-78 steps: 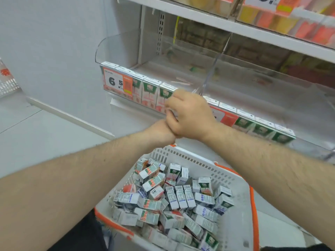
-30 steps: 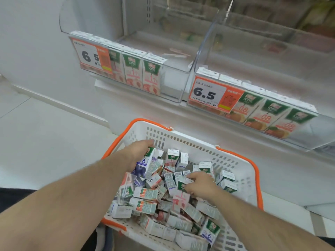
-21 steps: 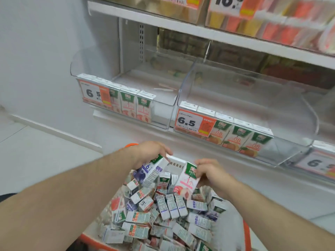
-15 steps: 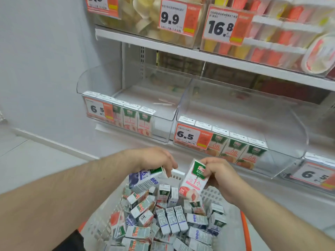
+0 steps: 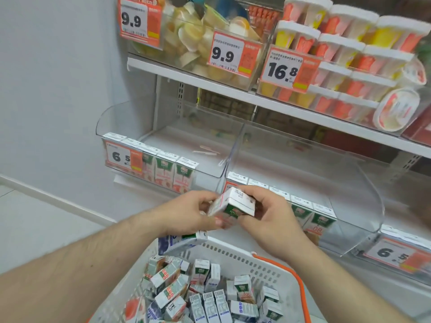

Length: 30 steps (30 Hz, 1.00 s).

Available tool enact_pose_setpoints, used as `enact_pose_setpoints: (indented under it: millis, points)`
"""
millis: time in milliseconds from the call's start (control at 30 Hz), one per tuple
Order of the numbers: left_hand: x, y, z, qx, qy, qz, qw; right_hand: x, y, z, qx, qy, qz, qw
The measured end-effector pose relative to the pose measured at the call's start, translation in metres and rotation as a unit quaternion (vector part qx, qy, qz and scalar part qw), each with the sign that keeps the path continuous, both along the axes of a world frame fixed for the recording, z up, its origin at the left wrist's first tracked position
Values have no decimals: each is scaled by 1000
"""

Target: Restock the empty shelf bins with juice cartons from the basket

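Note:
I hold a green-and-white juice carton point(image 5: 235, 202) between both hands, above the far rim of the white basket point(image 5: 235, 254). My right hand point(image 5: 272, 220) grips its right side. My left hand point(image 5: 186, 213) pinches its left end with thumb and fingertips, and also holds a blue-and-white carton point(image 5: 179, 242) tucked under the palm. Several loose cartons point(image 5: 205, 299) lie piled in the basket. Just beyond my hands are two clear shelf bins: the left bin point(image 5: 210, 170) and the middle bin point(image 5: 363, 197), each with only a front row of upright cartons.
The basket has an orange handle point(image 5: 300, 290) on its right. A third bin with a 6.5 price tag point(image 5: 391, 252) sits at the right. The shelf above point(image 5: 233, 89) carries fruit cups and tubs behind price tags. A grey wall and floor are on the left.
Both hands rose from the basket with one carton each, then came together. The green carton, held up by the right hand alone, is now gripped by both hands.

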<state>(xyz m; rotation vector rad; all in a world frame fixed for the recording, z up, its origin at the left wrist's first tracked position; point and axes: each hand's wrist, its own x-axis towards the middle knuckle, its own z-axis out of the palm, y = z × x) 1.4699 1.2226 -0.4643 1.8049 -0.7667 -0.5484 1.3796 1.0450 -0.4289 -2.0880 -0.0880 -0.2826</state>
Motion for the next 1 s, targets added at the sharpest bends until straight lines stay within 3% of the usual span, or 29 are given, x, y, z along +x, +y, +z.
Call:
enact_pose_setpoints:
  millis: [133,233,467,600,800,900,1000]
  points:
    - [5,14,7,-55,-56,53,996,1,15,12,-170,-78,-11,982]
    - [7,20,10,-68,-85,95,989,6,26,24,-193,-77,-67,976]
    - [5,28,17,-64,-98,177,977,37,67,51,-272,-43,-89,957]
    - [16,32,18,-68,14,276,959,70,71,87,-319,-58,-133,936]
    - [28,33,16,-70,188,308,930,132,83,99,-427,79,-121,892]
    - [33,30,15,-84,224,311,920,154,86,87,-449,140,-116,875]
    - [39,25,10,-66,207,307,926,163,92,80,-503,240,-58,829]
